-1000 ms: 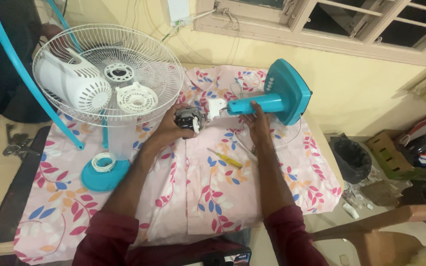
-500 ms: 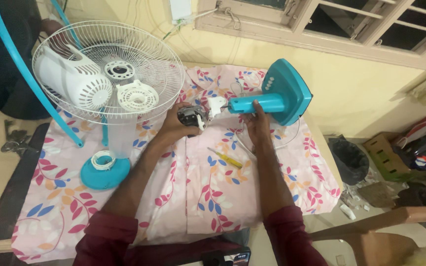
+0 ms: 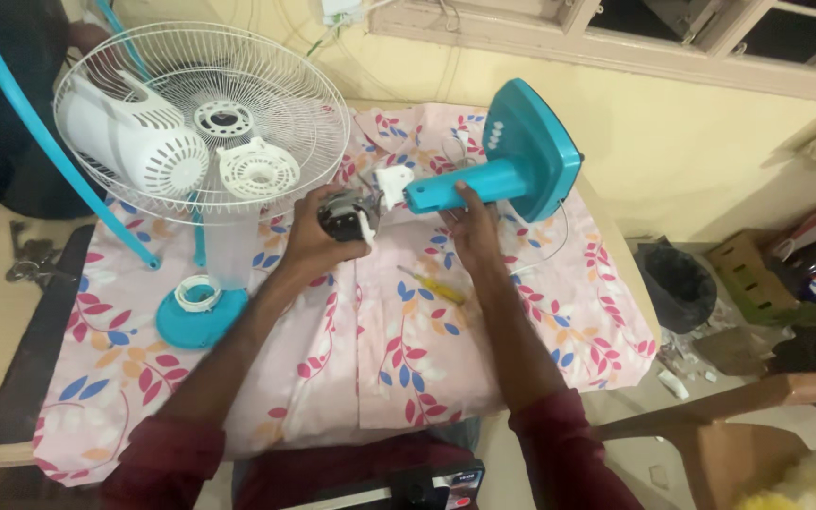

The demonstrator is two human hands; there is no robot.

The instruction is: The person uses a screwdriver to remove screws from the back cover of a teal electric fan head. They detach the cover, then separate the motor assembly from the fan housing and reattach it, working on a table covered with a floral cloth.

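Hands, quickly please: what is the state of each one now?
Left hand: closed around the fan motor.
Right hand: closed on the teal stand neck, fingers on top.

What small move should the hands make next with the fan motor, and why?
Probably keep the right hand steady on the teal stand while the left hand eases the motor away slowly. Thin wires seem to join the motor to the stand's neck, so a hard pull may strain them. The screwdriver lies close on the cloth.
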